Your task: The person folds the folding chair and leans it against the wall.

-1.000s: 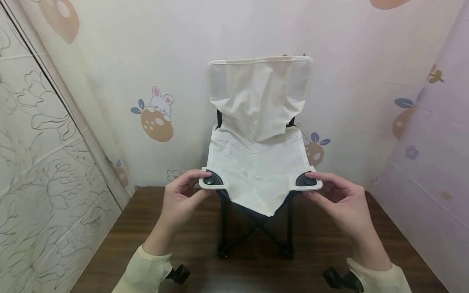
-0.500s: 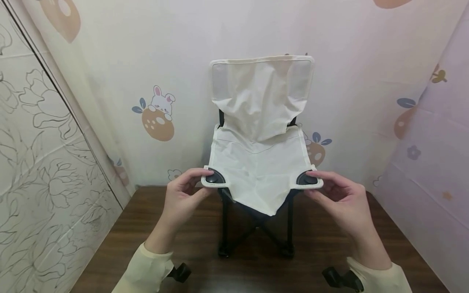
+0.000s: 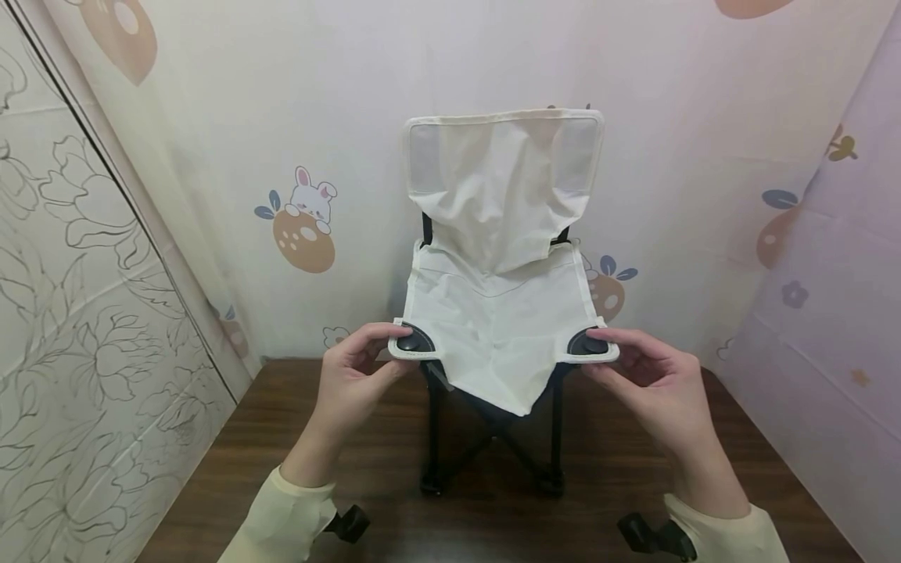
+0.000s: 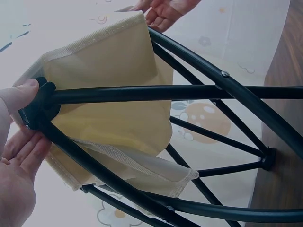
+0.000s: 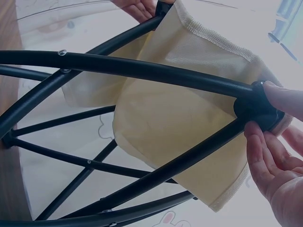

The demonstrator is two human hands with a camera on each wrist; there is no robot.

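Observation:
A folding chair with a cream fabric seat (image 3: 493, 313) and backrest (image 3: 500, 172) stands unfolded on crossed black legs (image 3: 556, 430). My left hand (image 3: 355, 375) pinches the seat's front left corner, fingers on top of its black patch (image 3: 415, 339) and thumb below. Likewise my right hand (image 3: 655, 383) pinches the front right corner at its black patch (image 3: 587, 344). From below, the left wrist view shows my thumb against a black corner joint (image 4: 42, 104) where tubes meet. In the right wrist view, thumb and fingers surround the opposite joint (image 5: 258, 106). The seat's front edge sags to a point in the middle.
A dark wooden tabletop (image 3: 281, 438) bears the chair. Behind it hangs a pale curtain (image 3: 352, 117) printed with rabbits and fruit. A floral panel (image 3: 84, 352) closes off the left side, and a pinkish curtain (image 3: 823, 328) the right.
The left front corner of the seat has shifted slightly to the right with my left hand. My right hand keeps its hold on the other corner, almost unmoved.

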